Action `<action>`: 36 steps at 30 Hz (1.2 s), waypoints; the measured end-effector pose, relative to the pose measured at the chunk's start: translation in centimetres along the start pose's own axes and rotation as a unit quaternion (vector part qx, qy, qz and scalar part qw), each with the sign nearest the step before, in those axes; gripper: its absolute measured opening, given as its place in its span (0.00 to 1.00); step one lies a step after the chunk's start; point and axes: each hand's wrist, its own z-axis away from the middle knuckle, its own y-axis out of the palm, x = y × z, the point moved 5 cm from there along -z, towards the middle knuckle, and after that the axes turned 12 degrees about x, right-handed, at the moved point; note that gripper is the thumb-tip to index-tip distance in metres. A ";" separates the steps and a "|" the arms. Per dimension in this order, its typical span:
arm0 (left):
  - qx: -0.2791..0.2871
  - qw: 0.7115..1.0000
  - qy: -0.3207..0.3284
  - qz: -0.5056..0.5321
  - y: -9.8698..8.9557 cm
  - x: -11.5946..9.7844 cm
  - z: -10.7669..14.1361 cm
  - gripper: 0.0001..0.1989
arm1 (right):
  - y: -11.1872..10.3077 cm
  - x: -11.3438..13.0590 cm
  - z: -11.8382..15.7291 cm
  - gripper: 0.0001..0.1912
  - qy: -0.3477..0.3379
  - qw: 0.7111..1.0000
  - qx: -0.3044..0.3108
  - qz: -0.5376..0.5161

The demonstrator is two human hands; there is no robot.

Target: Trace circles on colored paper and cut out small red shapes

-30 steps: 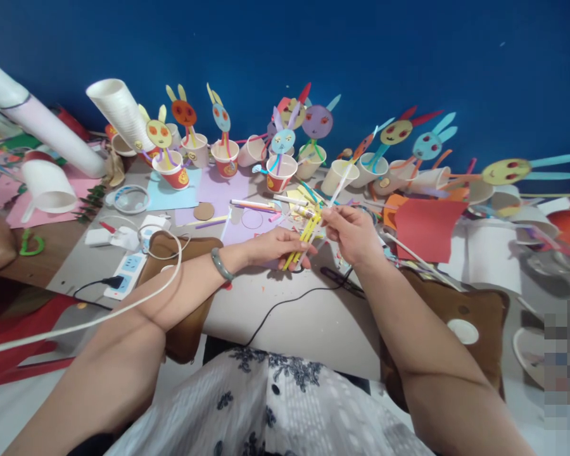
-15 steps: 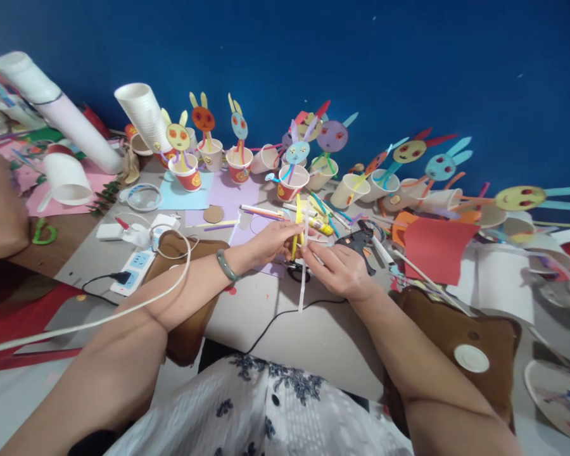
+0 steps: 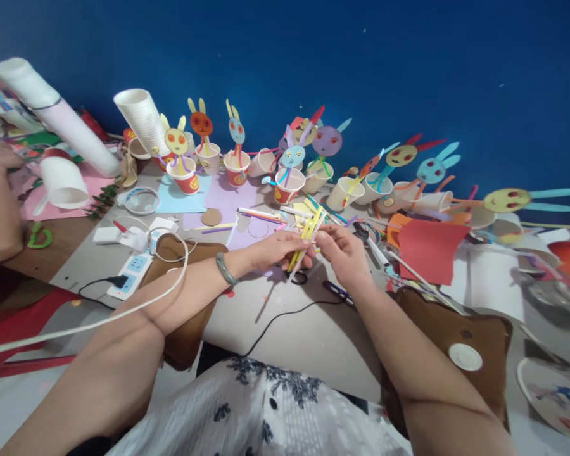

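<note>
Above the table's middle, my left hand (image 3: 279,249) is closed around narrow yellow strips (image 3: 305,235) that stand up at a slant. A pale white strip (image 3: 317,223) lies against them and sticks out below the fingers. I cannot make out what the strips are made of. My right hand (image 3: 346,256) is at their right side, its thumb and fingers bent together at the white strip's edge. Partly hidden under my hands are black scissor-like handles (image 3: 298,277). Behind my hands, more coloured sticks lie in a loose pile.
Along the blue wall stand paper cups (image 3: 289,185) with rabbit-faced paper figures. Red paper (image 3: 425,253) and a white roll (image 3: 496,285) are at right. At left are a power strip (image 3: 130,275), a white cable and another person's arm (image 3: 0,202). A black cord (image 3: 285,315) crosses the front.
The white strip has swung from upright to a slant and now lies along the yellow strips. My right hand has shifted slightly right and up. The view has moved a little.
</note>
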 end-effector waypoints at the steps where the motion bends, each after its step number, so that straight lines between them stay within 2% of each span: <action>1: 0.021 1.000 -0.009 -0.005 0.4 0.1 0.0 0.19 | 0.2 -0.4 -0.2 0.21 0.028 0.998 0.033 -0.053; 3: 0.050 0.998 -0.027 -0.015 1.0 0.3 0.1 0.20 | 0.5 -0.9 -0.5 0.22 0.061 0.988 0.074 -0.122; 5: 0.051 0.998 -0.040 -0.019 1.0 0.4 0.2 0.21 | 0.4 -0.9 -0.6 0.23 0.069 0.983 0.070 -0.155; 7: 0.031 0.999 -0.035 -0.019 0.6 0.3 0.2 0.22 | 0.1 -0.8 -0.7 0.24 0.073 0.981 0.041 -0.174; 10: -0.023 0.999 0.008 -0.029 -0.5 -0.2 0.1 0.20 | -0.3 -0.4 -0.9 0.25 0.080 0.977 0.003 -0.196; 14: -0.094 0.992 0.080 -0.026 -2.1 -0.9 0.2 0.18 | -0.4 -0.2 -1.1 0.25 0.078 0.973 -0.003 -0.219; 19: -0.099 0.986 0.127 0.045 -2.2 -1.5 0.2 0.16 | -0.2 -0.4 -1.0 0.23 0.079 0.968 0.008 -0.238; 23: -0.133 0.980 0.132 0.065 -2.2 -1.8 0.4 0.12 | 0.0 -0.8 -0.9 0.22 0.077 0.967 0.023 -0.241; 30: -0.165 0.970 0.153 0.092 -2.9 -1.8 0.8 0.16 | 0.0 -0.9 -0.9 0.21 0.078 0.966 0.025 -0.245; 36: -0.173 0.971 0.152 0.068 -2.6 -1.8 0.9 0.17 | 0.0 -0.9 -0.9 0.20 0.072 0.966 0.022 -0.249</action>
